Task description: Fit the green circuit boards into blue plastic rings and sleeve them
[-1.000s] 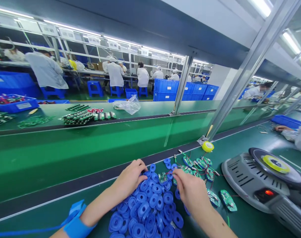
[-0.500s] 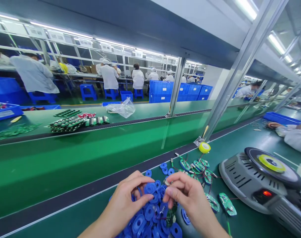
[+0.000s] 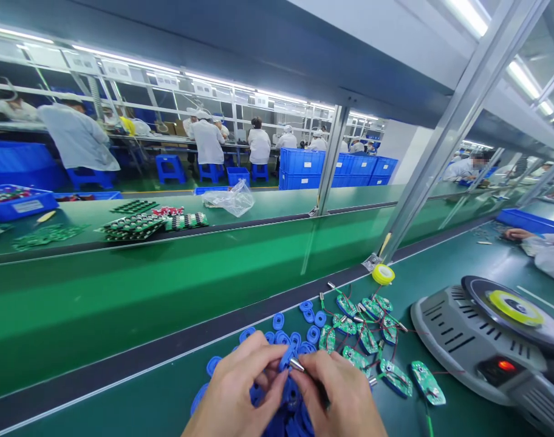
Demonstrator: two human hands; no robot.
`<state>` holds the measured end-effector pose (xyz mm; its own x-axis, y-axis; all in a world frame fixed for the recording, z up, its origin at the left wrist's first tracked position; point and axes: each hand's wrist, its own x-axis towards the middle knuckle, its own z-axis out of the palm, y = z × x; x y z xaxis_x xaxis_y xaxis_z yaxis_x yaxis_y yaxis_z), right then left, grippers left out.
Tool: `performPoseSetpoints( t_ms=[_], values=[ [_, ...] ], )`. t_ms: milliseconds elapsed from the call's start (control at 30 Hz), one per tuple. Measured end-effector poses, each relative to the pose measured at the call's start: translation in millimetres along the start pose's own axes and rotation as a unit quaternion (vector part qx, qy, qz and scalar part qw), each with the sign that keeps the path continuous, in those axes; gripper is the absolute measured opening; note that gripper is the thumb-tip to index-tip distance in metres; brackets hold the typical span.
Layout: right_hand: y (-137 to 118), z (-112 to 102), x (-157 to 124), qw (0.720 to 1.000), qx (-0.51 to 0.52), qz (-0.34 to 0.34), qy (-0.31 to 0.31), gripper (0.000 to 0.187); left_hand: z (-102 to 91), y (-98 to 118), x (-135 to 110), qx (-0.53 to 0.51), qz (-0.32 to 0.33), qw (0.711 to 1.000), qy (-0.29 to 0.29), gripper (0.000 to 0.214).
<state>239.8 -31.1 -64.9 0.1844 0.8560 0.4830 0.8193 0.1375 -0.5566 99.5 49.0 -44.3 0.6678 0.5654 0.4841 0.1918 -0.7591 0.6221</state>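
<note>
while your left hand [image 3: 240, 391] and right hand [image 3: 343, 397] meet close together well left of the grey machine [image 3: 468, 340], each is pinched tight: the left on a blue ring [image 3: 285, 359], the right on a small metal cylinder [image 3: 297, 365] whose tip touches that ring. i judge this pairing barely begun, since the cylinder sits at the ring, not visibly seated in it. plenty looks undone: a pile of blue rings [image 3: 288, 417] lies under your hands, and green circuit boards [image 3: 363, 331] with red wires lie between you and the machine; you cannot tell whether any carries a ring. the bench [image 3: 167, 400] is dark green, with a yellow tape roll [image 3: 383, 274] just beyond the machine's left end. a conveyor belt [image 3: 122, 303] runs behind the machine; further back are a clear plastic bag [image 3: 229, 199], blue crates [image 3: 304, 167] and people in white coats [image 3: 208, 142]. a co-worker's hand [image 3: 516, 234] rests behind the machine.
</note>
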Motion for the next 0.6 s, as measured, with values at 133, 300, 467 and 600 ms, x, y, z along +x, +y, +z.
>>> performPoseSetpoints(
  t_ms=[133,300,467,600],
  values=[
    [-1,0,1,0.994,0.077,0.06,-0.047,0.038,4.6,-1,-12,0.039,0.024,0.999,-0.02,0.038],
    [-1,1,0,0.98,0.149,0.116,-0.068,0.036,10.1,-2,-18,0.066,0.045,0.997,-0.024,0.042],
    [6,-4,3,0.961,0.23,0.134,-0.07,0.026,4.6,13,-7,0.116,0.092,0.989,-0.002,0.041],
    [13,-15,6,0.936,0.305,0.157,-0.076,0.023,-21.2,24,6,0.081,0.047,0.994,-0.05,0.034]
  ],
)
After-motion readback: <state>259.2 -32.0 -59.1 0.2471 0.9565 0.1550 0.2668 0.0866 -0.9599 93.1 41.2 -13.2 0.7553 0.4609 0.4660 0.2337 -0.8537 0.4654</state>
